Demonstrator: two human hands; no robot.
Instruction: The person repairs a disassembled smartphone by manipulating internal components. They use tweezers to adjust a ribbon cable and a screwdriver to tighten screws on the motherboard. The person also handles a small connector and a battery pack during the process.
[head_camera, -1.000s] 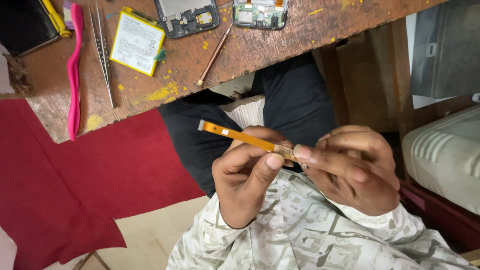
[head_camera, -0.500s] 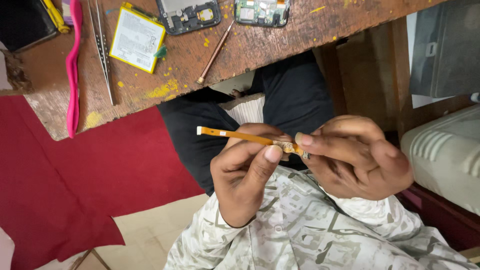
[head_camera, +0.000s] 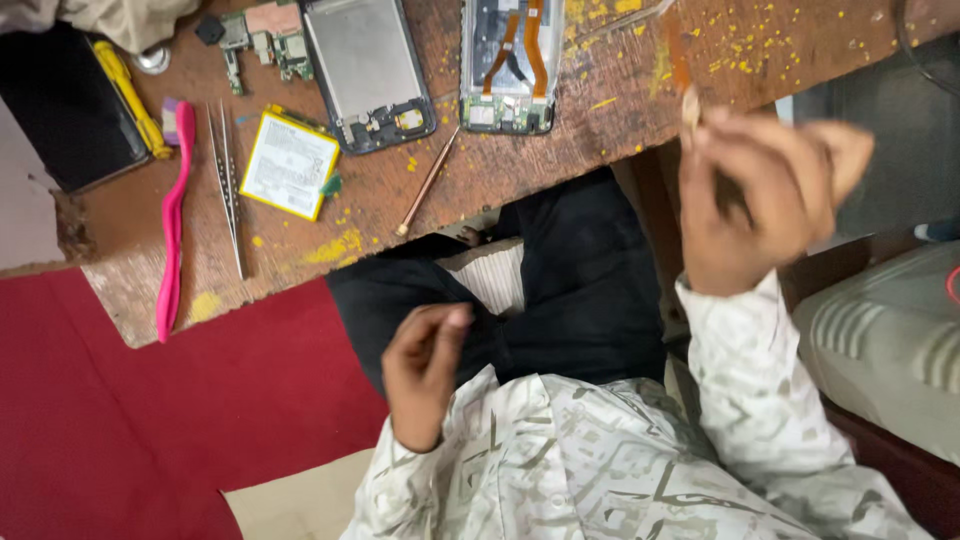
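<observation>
R hand (head_camera: 760, 195) raised at the surface's near edge, toward its right end; fingers (head_camera: 715, 140) pinched together on an orange flex ribbon (head_camera: 682, 70), gripping its lower end where a small pale metal bit sits. Ribbon stands up from the pinch, nearly upright, over the surface edge; motion blur, so detail is soft. It looks thin, narrow, translucent orange, bendy; prob creases easily.

L hand (head_camera: 425, 365) low over the lap, off the surface, fingers loosely curled toward the thumb, holding nothing visible; can't tell if tips touch.

Handling judgement: keep the pinch on the stiffer connector end, not mid-strip; light pressure, no twist; bring L hand up to steady the free end so the strip doesn't flop or fold.

Outward on the wooden surface (head_camera: 600, 150), flecked w/ yellow bits: opened phone frame (head_camera: 510, 65) w/ orange cables inside, just left of the ribbon, at the far edge. Next left, dark phone back shell (head_camera: 370, 70). Thin copper-coloured stick (head_camera: 428, 182) lies diagonal near the near edge. Yellow-rimmed battery (head_camera: 290, 165) further left, metal tweezers (head_camera: 228, 185) beside it, pink pry tool (head_camera: 172, 225) toward the left end, yellow-handled tool (head_camera: 135, 100) at the far left corner.
</observation>
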